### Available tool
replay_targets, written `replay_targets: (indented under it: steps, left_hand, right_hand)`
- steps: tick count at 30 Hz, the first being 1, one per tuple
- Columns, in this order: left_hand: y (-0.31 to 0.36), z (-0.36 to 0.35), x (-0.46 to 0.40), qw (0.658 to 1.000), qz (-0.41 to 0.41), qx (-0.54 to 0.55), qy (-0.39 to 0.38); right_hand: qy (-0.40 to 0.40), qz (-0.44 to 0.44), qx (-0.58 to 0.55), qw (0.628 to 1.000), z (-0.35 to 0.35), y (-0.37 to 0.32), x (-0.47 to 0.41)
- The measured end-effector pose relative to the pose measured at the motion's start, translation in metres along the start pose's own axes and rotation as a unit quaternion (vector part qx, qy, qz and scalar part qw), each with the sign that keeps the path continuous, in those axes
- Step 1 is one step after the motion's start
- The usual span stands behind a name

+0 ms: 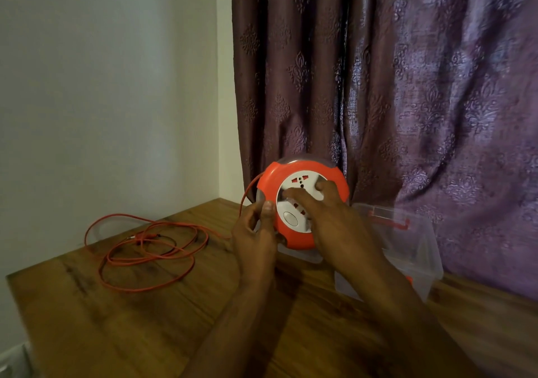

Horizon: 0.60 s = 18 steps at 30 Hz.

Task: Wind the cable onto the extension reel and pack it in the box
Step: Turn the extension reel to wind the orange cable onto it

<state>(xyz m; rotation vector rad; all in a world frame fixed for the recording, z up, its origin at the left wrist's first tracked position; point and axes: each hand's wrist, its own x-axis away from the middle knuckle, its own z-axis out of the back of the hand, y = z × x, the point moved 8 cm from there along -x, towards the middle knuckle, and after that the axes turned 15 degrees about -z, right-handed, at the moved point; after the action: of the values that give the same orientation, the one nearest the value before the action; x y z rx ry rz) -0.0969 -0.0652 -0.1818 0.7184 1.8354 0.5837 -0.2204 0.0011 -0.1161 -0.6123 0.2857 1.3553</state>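
Glossy orange plastic reel [302, 202], clear plastic box [407, 249], grained wooden table [116, 319], embossed sheeny cloth curtain [407, 86].

The extension reel [302, 202] has an orange-red rim around a white socket face dotted with small red and dark openings, and the cable [145, 249] lying in loops matches it — the same orange-red, thin against the counter [145, 319], which is warm brown wood with darker grain streaks. The box [407, 249] is clear plastic with orange-red clips, while the curtain [378, 71] behind is a dusky purple-brown, embossed with repeating ornamental medallions — paler and shinier violet towards the right. The wall [102, 86] is plain pale grey-white.
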Motion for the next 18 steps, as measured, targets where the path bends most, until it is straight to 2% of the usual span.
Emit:
replay_targets:
  steps: [3,7,13,18]
  left_hand:
    - [0.001,-0.002,0.001,1.0,-0.003,0.009,-0.008]
    - [0.0,-0.003,0.002,1.0,-0.004,0.003,-0.016]
    - [0.0,-0.006,0.004,1.0,-0.014,-0.004,-0.024]
    - [0.005,-0.009,0.004,0.999,-0.031,0.003,-0.036]
  right_hand:
    - [-0.013,-0.004,0.013,1.0,-0.006,0.004,-0.002]
    - [0.029,-0.028,0.019,0.999,-0.006,0.01,-0.002]
    - [0.098,-0.085,-0.075,0.989,0.003,0.024,-0.001]
    - [0.089,-0.149,-0.143,0.974,0.002,0.036,-0.002]
